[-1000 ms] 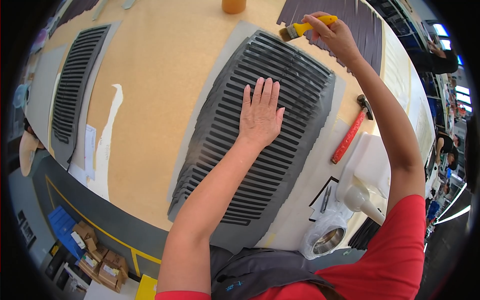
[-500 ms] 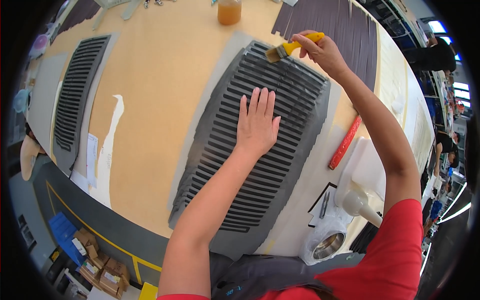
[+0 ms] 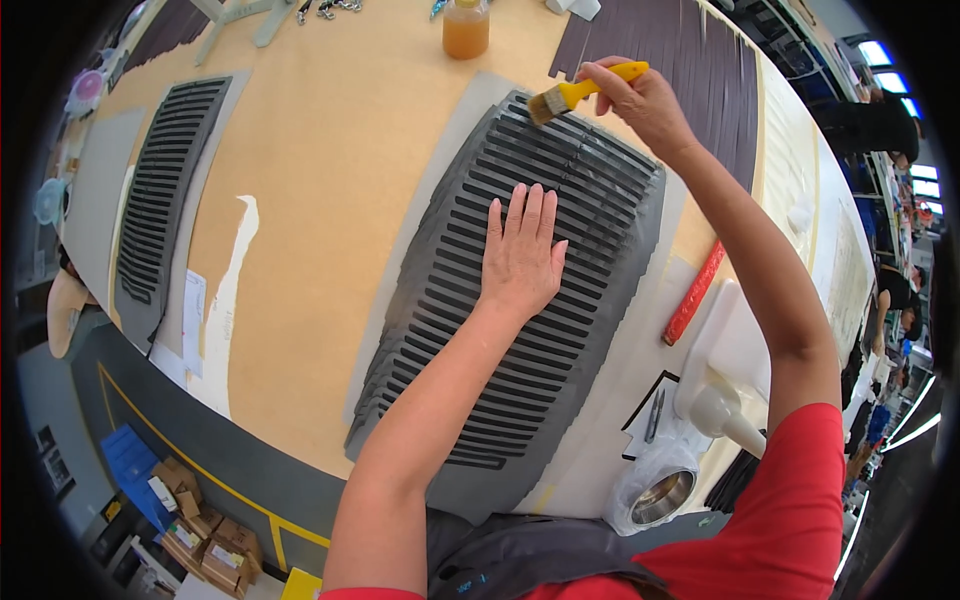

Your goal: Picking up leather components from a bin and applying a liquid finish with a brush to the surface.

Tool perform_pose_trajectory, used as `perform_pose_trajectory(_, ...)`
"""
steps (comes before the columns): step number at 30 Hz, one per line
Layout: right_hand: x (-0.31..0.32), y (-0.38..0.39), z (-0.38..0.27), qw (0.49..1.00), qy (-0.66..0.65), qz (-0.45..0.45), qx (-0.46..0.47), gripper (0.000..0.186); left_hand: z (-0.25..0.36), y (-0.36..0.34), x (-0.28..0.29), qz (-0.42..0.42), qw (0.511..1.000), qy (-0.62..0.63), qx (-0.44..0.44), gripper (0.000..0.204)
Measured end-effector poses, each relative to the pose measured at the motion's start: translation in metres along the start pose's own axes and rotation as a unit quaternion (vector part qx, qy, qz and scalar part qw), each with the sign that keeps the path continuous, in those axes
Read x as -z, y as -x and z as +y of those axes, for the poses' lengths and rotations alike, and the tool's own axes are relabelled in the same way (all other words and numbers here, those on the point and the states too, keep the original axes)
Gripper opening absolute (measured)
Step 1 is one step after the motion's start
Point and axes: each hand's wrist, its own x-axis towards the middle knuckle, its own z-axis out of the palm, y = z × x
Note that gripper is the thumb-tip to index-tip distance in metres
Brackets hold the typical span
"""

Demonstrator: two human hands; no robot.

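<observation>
A stack of dark grey sheets with rows of black strips [image 3: 480, 345] lies on the table in front of me. My left hand [image 3: 522, 255] rests flat on the middle of it, fingers stretched out. At the stack's far end my right hand [image 3: 640, 105] grips a paintbrush [image 3: 572, 94] with a yellow handle. The brush's pale bristles point down and left, at the stack's far edge; whether they touch cannot be told. Under the far part of the stack, grey dusty smears show between the strips.
Beyond the stack stands a jar of amber liquid [image 3: 466, 30]. Dark purple strips [image 3: 680, 75] lie at the far right. To the right are a red bar [image 3: 694, 293], a white tray [image 3: 735, 335] and a metal bowl in plastic [image 3: 662, 497]. Another striped stack [image 3: 165, 180] lies left.
The brush has shifted slightly left along the stack's far edge. My left hand stays flat on the stack. The whole view has moved a little.
</observation>
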Motion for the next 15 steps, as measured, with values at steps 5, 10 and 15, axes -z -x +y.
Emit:
perform_pose_trajectory(5,-0.004,-0.013,0.012,0.998,0.038,0.017,-0.047,0.037,0.003,-0.001,-0.002,0.002,1.0,0.006,-0.002,0.064)
perform_pose_trajectory(10,-0.014,-0.016,-0.001,0.999,0.025,0.027,0.013,0.039,0.0,-0.001,0.0,0.0,1.0,-0.007,0.001,0.064)
perform_pose_trajectory(15,-0.002,-0.015,0.008,0.996,0.082,0.046,0.008,0.037,0.002,-0.003,-0.002,0.004,1.0,-0.002,-0.002,0.064)
